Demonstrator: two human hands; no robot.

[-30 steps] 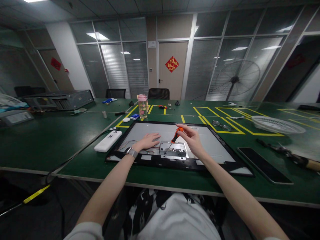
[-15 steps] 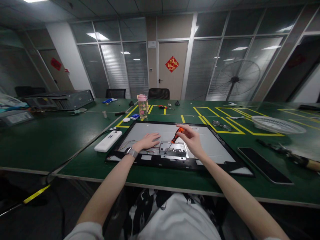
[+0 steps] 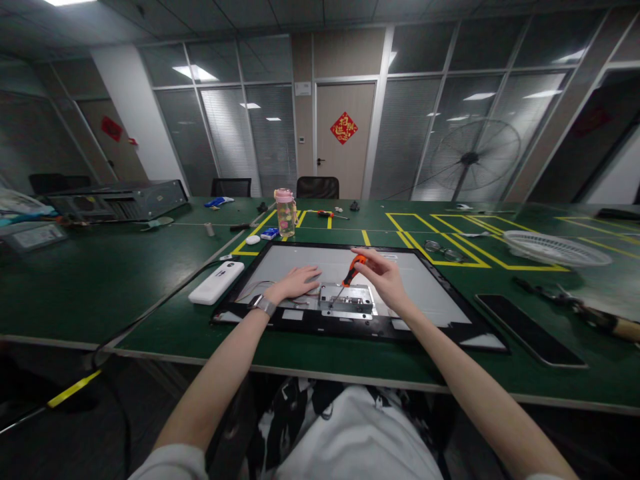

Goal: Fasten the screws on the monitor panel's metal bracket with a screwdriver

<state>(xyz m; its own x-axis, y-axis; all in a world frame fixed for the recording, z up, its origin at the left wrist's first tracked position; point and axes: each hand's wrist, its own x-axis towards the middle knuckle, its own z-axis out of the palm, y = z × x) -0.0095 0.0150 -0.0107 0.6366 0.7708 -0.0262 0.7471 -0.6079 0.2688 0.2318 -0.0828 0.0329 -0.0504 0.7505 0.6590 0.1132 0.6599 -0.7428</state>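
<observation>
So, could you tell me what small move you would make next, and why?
I would probably give the screwdriver a small turn with the right hand: its tip appears to meet the metal bracket, and the left hand lies flat on the panel.

The room is dim and cool-toned, with a white rectangular ceiling light (image 3: 70, 2) glowing at the top left edge. Pale patches glare on the tall dark glass partitions (image 3: 407, 133), probably reflected lamps. The silver metal bracket (image 3: 346, 300) catches small highlights. Wide-angle distortion stretches the sides, where the white plastic basket (image 3: 555, 249) looks soft and smeared. Shadow swallows detail beneath the green tabletop (image 3: 165, 267).
</observation>
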